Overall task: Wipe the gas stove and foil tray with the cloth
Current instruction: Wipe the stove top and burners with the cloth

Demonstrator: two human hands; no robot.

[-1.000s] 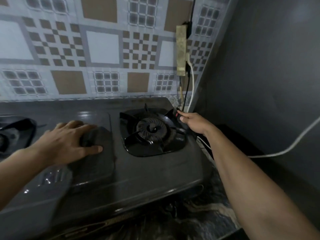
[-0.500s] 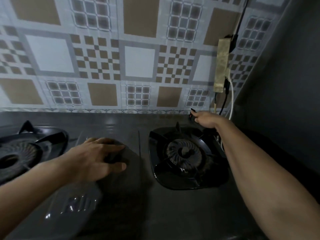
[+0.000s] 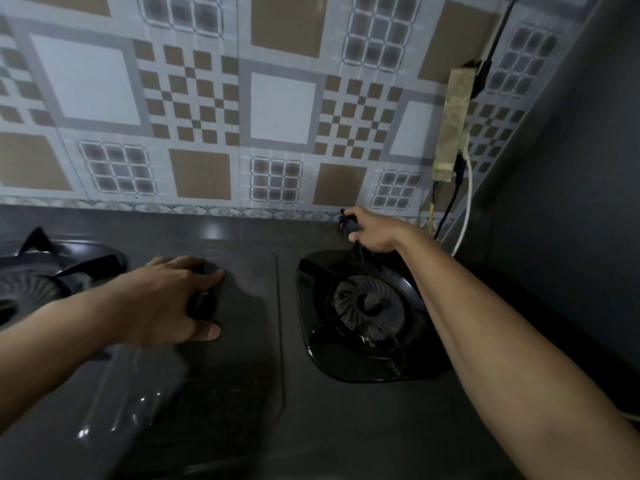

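The dark gas stove fills the lower view. My left hand lies on its middle panel, fingers apart and arched, with a dark shadow beneath; nothing shows in its grip. My right hand reaches to the stove's back edge behind the right burner. It is closed on a small dark bunched cloth with a red spot, held against the stove near the wall. The left burner sits at the left edge. No foil tray is visible.
A patterned tiled wall rises just behind the stove. A power strip hangs at the right, with a white cable and a black one dropping toward the stove's back right corner. A grey side wall closes the right.
My right hand has moved with the cloth from the right burner's right side to the back edge, then leftward along it. My left hand stayed on the middle panel. The view tilted up.
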